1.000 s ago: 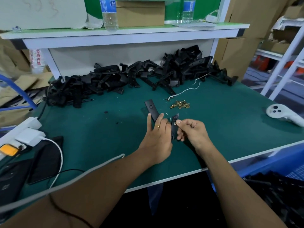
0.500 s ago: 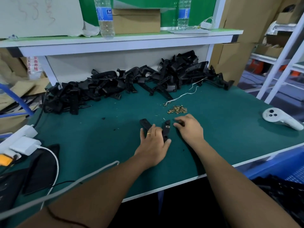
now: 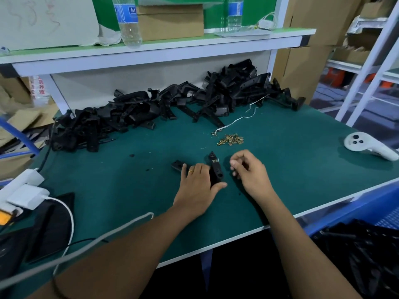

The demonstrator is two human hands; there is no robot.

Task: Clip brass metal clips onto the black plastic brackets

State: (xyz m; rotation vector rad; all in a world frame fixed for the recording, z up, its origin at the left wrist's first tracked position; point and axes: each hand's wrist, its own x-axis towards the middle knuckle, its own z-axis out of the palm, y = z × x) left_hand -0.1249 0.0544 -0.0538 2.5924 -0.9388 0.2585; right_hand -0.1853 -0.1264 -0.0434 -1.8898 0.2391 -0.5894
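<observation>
Black plastic bracket [image 3: 216, 172] on the green mat [image 3: 121, 182] near the front edge, pinned under the left hand [image 3: 197, 186], thumb curled round its near end, a brass clip [image 3: 215, 161] apparently seated near its far end. Just right, right hand [image 3: 248, 171] loosely curled, seemingly empty; hard to tell. Best to hold the bracket flat, then reach far for the brass clips [image 3: 230, 140] and press the next one on squarely.
</observation>
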